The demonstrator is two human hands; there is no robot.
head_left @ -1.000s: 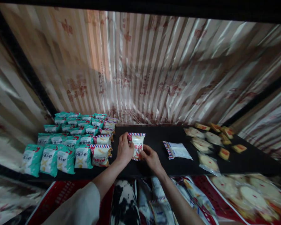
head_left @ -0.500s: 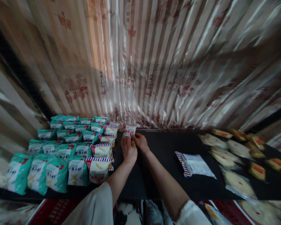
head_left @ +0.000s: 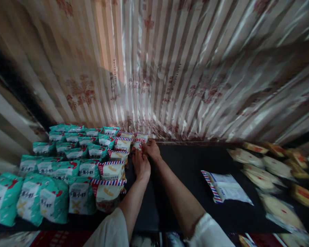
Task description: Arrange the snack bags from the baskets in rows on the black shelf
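Left hand: your left hand (head_left: pixel 141 165) lies palm down on the black shelf (head_left: pixel 187 164), fingers stretched forward toward the near edge of the striped-edge snack packet (head_left: pixel 139 140). Whether the fingertips actually pinch the packet I cannot tell; blur hides the contact.
Right hand: your right hand (head_left: pixel 151 149) is at the packet's right side, fingers curled against its edge, gripping it as far as the view shows.
Packet: small white pouch with red-and-blue striped border and red print, at the far back of the shelf, just beside the curtain (head_left: pixel 154 68), at the end of the column of like packets.
Striped column: matching striped packets (head_left: pixel 110 169) run from front to back, touching one another, directly left of your left forearm.
Teal rows: teal snack bags (head_left: pixel 54 199) fill the left part of the shelf in several rows, touching the striped column.
Loose packet: one striped packet lying face down (head_left: pixel 226 187) rests alone to the right of your right forearm, well apart from the rows.
Right end: round and square wrapped pastries (head_left: pixel 270 171) are scattered there, blurred.
Sleeves: pale sleeves (head_left: pixel 105 233) cover both arms near the bottom edge.
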